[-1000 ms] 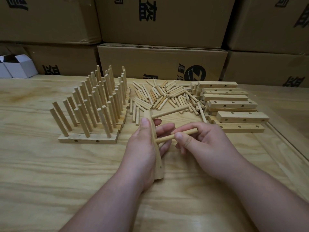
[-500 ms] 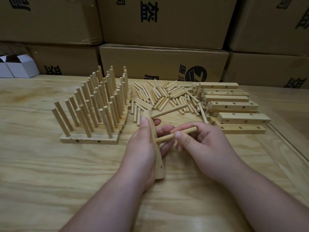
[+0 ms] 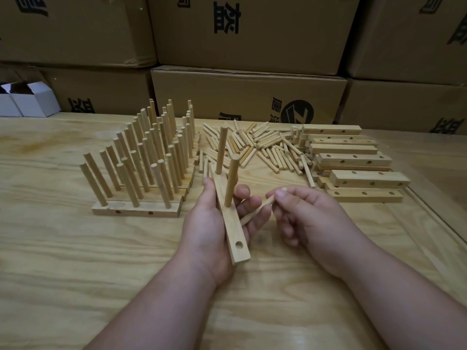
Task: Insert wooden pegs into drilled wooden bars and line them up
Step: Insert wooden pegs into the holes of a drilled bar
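Observation:
My left hand (image 3: 209,231) grips a drilled wooden bar (image 3: 233,231), its holed face turned up. Two pegs stand in it, a far peg (image 3: 221,150) and a middle peg (image 3: 231,180); the near hole (image 3: 238,245) is open. My right hand (image 3: 310,213) pinches one loose peg (image 3: 255,212) by its end, with the peg lying across my left fingers just right of the bar. Finished bars with upright pegs (image 3: 141,160) stand in rows at the left. A heap of loose pegs (image 3: 257,147) lies behind the hands.
A stack of bare drilled bars (image 3: 353,160) sits at the right on the wooden table (image 3: 75,261). Cardboard boxes (image 3: 247,97) wall off the back edge. Small white boxes (image 3: 27,99) stand at the far left.
The left hand has rolled the bar so its two pegs now point up instead of sideways. The right hand let go of the middle peg and now holds another loose peg.

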Action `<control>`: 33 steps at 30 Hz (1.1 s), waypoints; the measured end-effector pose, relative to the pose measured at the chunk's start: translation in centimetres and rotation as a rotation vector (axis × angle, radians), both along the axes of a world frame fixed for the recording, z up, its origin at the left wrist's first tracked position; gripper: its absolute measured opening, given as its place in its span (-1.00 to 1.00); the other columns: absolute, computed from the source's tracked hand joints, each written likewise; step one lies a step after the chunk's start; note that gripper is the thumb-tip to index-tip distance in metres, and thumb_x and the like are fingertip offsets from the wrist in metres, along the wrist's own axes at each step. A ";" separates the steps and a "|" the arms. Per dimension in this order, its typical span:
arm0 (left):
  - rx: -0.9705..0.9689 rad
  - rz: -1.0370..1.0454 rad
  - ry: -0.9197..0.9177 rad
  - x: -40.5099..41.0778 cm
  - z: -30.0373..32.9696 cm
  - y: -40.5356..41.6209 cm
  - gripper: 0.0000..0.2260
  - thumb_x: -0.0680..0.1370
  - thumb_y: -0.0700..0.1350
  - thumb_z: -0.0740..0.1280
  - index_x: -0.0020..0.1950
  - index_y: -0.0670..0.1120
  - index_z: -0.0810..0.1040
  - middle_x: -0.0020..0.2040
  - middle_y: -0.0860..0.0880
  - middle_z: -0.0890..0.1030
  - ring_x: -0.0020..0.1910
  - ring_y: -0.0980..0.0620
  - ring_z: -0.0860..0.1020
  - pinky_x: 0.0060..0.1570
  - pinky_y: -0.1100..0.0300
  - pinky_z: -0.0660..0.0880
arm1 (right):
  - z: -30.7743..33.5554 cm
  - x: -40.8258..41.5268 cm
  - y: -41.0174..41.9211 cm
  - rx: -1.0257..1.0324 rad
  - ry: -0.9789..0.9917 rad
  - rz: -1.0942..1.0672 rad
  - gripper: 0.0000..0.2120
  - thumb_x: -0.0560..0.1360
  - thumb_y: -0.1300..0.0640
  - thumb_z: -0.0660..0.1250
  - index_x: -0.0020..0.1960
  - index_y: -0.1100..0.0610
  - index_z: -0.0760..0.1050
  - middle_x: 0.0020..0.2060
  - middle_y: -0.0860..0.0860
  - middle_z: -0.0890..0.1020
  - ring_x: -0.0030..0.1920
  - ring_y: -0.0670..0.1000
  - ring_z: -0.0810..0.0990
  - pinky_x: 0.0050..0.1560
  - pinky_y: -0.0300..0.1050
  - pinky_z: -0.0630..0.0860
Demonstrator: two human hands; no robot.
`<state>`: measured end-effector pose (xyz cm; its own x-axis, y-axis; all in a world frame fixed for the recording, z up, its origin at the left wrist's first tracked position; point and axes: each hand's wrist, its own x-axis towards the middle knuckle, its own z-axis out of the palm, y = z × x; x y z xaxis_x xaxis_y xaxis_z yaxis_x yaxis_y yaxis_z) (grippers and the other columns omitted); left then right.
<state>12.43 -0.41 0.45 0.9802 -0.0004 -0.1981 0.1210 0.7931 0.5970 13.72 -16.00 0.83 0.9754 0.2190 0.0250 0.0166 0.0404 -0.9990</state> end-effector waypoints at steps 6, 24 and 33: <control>0.030 0.071 0.079 0.3 0.1 -0.1 -0.57 0.68 0.23 0.14 0.04 -0.06 0.64 -0.34 -0.04 0.61 -0.30 -0.06 0.69 -0.14 -0.14 0.64 | 0.2 0.0 0.1 0.226 -0.094 -0.267 -0.68 0.64 0.11 0.20 -0.23 -0.03 0.59 -0.43 0.05 0.56 -0.48 0.00 0.45 -0.53 -0.17 0.36; 0.023 0.189 0.138 0.5 0.2 -0.1 -0.58 0.69 0.21 0.13 0.16 -0.09 0.58 -0.19 -0.13 0.71 -0.25 -0.07 0.73 -0.17 -0.21 0.68 | 0.3 -2.1 1.2 -0.100 -0.483 -0.055 -0.91 0.53 0.17 0.32 -0.11 0.13 0.59 -0.37 0.04 0.66 -0.40 -0.12 0.58 -0.34 -0.25 0.52; -0.004 0.211 0.155 0.5 0.2 0.0 -0.59 0.69 0.20 0.12 0.17 -0.08 0.57 -0.01 -0.16 0.65 -0.26 -0.06 0.72 -0.17 -0.17 0.68 | 0.1 -2.2 1.0 -0.236 -0.555 -0.007 -0.92 0.50 0.16 0.37 -0.15 0.05 0.63 -0.32 0.03 0.67 -0.36 0.13 0.60 -0.34 0.13 0.55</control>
<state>12.97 -0.40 0.62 0.9166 0.2002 -0.3461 0.0421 0.8125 0.5815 11.51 -15.03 0.97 0.8321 0.2739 0.4823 0.5374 -0.1830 -0.8232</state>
